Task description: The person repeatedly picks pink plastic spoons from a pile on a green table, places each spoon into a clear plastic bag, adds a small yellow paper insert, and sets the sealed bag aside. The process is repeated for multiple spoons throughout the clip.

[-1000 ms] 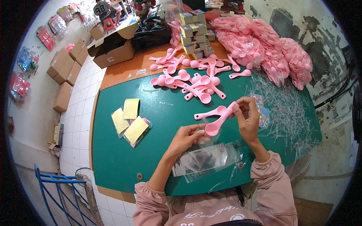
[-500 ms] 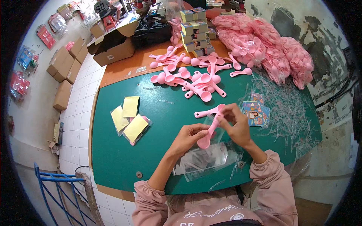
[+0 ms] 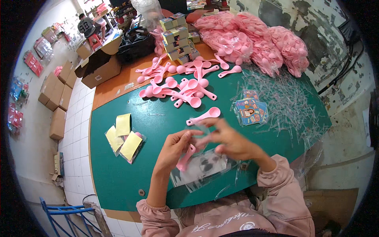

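Thumb and fingers of our left hand [image 3: 173,147] pinched a clear plastic bag [image 3: 201,130], and a pink spoon [image 3: 184,162] slanted down just below those fingers, its holed handle end uppermost; whether it lay inside the plastic or against it, we could not tell. Our right hand [image 3: 235,142] hung at the bag's other side, blurred, its forefinger apart from its thumb, and we could not make out whether any of its fingertips gripped the film. Beneath our hands, flat clear sleeves [image 3: 215,165] lay on the green tabletop [image 3: 118,177]. Just beyond our fingers we had a second pink spoon [image 3: 209,114], lying alone, its bowl toward the right. Farther off, a loose heap of pink spoons [image 3: 191,94] spread toward the orange surface [image 3: 112,89] at the back, near a stack of yellow-and-blue bundles [image 3: 175,35] and bulging clear bags of pink pieces [image 3: 252,39]. On our right lay blue printed cards [image 3: 249,114], overlapping, with thin plastic strips [image 3: 286,104] scattered beside them. On our left, three packets with yellow inserts [image 3: 130,147] lay close together, well apart from both hands.
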### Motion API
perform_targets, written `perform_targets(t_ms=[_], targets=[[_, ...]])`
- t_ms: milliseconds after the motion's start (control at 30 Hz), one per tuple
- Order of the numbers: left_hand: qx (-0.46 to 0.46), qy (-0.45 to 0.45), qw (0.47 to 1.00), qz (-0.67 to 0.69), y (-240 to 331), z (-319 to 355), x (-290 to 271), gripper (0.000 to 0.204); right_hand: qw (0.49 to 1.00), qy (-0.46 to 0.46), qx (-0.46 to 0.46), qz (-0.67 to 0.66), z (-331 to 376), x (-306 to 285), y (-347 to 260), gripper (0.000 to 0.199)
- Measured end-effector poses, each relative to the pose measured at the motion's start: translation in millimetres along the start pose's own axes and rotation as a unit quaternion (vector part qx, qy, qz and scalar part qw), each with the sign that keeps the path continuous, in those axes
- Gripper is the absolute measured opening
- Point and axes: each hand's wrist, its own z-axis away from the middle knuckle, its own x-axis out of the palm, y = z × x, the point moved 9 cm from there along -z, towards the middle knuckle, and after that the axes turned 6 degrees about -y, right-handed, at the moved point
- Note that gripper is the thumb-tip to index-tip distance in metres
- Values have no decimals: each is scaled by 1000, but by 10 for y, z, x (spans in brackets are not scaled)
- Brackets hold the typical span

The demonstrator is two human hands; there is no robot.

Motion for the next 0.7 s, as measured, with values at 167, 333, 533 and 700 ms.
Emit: perform_targets(t_ms=[167,333,533,700], targets=[[34,17,997,72,66,38,-126,40,795,154,413,416,799,-891,864,48],[22,-7,999,38,33,-52,-110,41,861,219,382,255,1198,-1136,1353,50],[55,-20,998,-6,76,-53,-160,41,802,244,469,279,1080,-1230,1047,30],[42,-53,997,-35,86,-99,-6,37,967,163,194,5,214,-888,343,23]])
